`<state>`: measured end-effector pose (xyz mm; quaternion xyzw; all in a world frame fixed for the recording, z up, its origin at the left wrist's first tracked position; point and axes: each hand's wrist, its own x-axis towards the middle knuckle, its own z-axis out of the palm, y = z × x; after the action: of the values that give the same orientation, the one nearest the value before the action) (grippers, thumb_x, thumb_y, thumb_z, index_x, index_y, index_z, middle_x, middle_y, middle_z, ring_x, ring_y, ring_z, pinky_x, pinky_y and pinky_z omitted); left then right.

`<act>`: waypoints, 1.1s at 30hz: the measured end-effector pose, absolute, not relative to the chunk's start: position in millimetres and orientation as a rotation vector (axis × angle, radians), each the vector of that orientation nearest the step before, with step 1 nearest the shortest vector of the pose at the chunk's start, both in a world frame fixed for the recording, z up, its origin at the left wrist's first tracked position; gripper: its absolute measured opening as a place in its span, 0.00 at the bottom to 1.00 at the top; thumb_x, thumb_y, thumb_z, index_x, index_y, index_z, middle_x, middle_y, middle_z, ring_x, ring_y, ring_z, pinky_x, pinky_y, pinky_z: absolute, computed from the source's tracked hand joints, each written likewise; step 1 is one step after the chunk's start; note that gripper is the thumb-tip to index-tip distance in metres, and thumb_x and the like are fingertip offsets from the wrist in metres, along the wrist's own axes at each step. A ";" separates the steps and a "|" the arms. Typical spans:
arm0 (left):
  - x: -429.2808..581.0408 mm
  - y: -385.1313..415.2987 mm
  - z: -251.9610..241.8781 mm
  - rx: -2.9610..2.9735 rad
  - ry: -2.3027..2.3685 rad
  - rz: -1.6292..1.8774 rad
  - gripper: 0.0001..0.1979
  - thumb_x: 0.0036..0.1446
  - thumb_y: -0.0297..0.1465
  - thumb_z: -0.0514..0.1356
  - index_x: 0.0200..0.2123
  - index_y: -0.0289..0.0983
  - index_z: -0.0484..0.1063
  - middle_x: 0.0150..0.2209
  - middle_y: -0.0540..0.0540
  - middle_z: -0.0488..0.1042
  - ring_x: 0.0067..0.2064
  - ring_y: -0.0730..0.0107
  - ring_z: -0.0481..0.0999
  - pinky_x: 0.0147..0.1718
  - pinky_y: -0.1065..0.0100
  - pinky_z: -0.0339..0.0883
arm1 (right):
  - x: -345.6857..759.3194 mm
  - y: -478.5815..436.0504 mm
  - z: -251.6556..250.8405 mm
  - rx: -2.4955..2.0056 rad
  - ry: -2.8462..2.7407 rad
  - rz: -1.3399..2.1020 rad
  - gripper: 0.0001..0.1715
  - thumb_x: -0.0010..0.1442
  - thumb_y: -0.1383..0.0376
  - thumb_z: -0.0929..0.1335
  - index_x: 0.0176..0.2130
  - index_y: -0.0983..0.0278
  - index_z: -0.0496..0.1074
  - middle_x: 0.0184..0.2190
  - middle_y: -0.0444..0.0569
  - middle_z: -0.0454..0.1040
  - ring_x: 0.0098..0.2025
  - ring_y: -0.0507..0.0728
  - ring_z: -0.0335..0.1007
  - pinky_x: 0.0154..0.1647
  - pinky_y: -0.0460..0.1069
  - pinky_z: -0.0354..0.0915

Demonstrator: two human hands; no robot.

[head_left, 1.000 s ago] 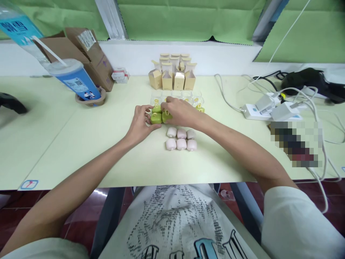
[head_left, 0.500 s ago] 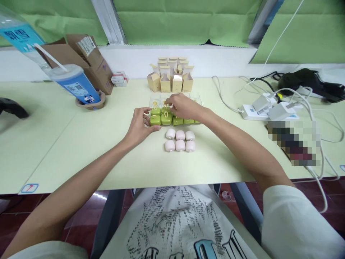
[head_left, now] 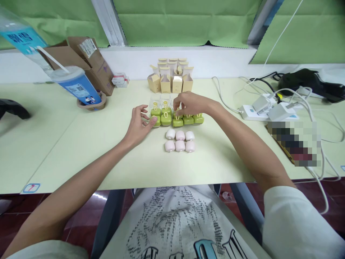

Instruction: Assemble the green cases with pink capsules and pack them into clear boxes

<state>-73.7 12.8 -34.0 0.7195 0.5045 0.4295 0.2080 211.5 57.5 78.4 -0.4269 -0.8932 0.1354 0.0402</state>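
Note:
Small green cases (head_left: 166,119) with yellow loops on top stand in two rows on the table. My left hand (head_left: 140,124) is at the left end of these rows, fingers spread apart, its thumb against the front-left case. Over the middle of the back row my right hand (head_left: 190,103) bends its thumb and fingers down around the top of a case; its fingertips partly hide what lies between them. Behind the rows are clear plastic pieces (head_left: 165,102) with yellow marks. Nearer to me, several pale pink and white rounded cases (head_left: 180,145) lie in two rows.
Open small cardboard boxes (head_left: 176,82) stand by the wall. At left are a blue cup (head_left: 78,88) with a straw, a plastic bottle (head_left: 23,39) and a brown carton (head_left: 93,63). A white power strip (head_left: 253,112) with chargers and cables lies at right.
My right hand has moved right from a left-hand case's loop to the middle of the back row. My left hand has shifted slightly, its thumb now over the front-left case.

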 end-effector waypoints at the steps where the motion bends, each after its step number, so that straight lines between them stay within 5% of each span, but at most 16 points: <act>1: -74.6 13.2 -34.2 2.015 1.405 1.188 0.32 0.69 0.50 0.67 0.68 0.43 0.63 0.59 0.38 0.68 0.50 0.63 0.76 0.46 0.60 0.80 | 211.2 56.9 78.4 -1.313 -2.750 0.436 0.11 0.67 0.63 0.78 0.48 0.66 0.86 0.51 0.58 0.85 0.46 0.61 0.79 0.48 0.53 0.66; 5: -77.1 14.8 -35.5 2.037 1.408 1.184 0.34 0.71 0.58 0.62 0.67 0.42 0.63 0.59 0.37 0.68 0.53 0.61 0.76 0.47 0.60 0.78 | 210.1 55.2 76.7 -1.400 -2.758 0.430 0.13 0.66 0.61 0.80 0.48 0.65 0.86 0.58 0.62 0.79 0.50 0.63 0.78 0.48 0.52 0.67; 10: -77.2 17.1 -38.8 2.030 1.403 1.231 0.42 0.67 0.70 0.57 0.67 0.43 0.65 0.59 0.36 0.69 0.54 0.58 0.76 0.47 0.59 0.78 | 210.8 61.9 70.7 -1.352 -2.770 0.424 0.04 0.66 0.67 0.78 0.42 0.65 0.86 0.44 0.55 0.84 0.46 0.61 0.78 0.47 0.52 0.67; 24: -76.5 16.9 -37.5 2.011 1.414 1.254 0.44 0.66 0.72 0.54 0.65 0.43 0.67 0.58 0.36 0.70 0.57 0.55 0.76 0.47 0.57 0.78 | 241.3 43.7 119.6 -1.255 -2.536 0.615 0.05 0.63 0.67 0.81 0.35 0.64 0.85 0.36 0.49 0.86 0.38 0.57 0.81 0.43 0.54 0.73; 27: -73.4 8.4 -30.2 2.097 1.380 1.399 0.35 0.72 0.64 0.58 0.63 0.42 0.69 0.57 0.37 0.71 0.54 0.57 0.77 0.46 0.58 0.78 | 272.5 32.4 138.5 -1.308 -2.569 0.549 0.14 0.62 0.53 0.83 0.37 0.60 0.87 0.37 0.49 0.87 0.40 0.59 0.82 0.45 0.57 0.76; 31: -62.1 -15.2 -16.8 2.469 1.048 1.498 0.11 0.76 0.40 0.63 0.56 0.44 0.75 0.50 0.43 0.77 0.48 0.60 0.79 0.43 0.58 0.77 | 304.7 10.0 133.2 -1.384 -2.648 0.696 0.23 0.58 0.41 0.82 0.36 0.56 0.87 0.36 0.48 0.87 0.39 0.61 0.84 0.41 0.58 0.78; 33: -54.7 -25.9 -14.1 2.682 0.887 1.354 0.11 0.74 0.32 0.62 0.57 0.46 0.77 0.51 0.43 0.81 0.51 0.56 0.79 0.49 0.52 0.79 | 313.1 -3.8 121.3 -1.394 -2.670 0.888 0.24 0.56 0.39 0.82 0.34 0.55 0.86 0.35 0.50 0.87 0.37 0.61 0.84 0.38 0.57 0.77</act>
<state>-54.7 -25.9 -14.1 0.8562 0.2830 0.4322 0.0043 313.1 -3.8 121.3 -0.4439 -0.8503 0.2828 0.0008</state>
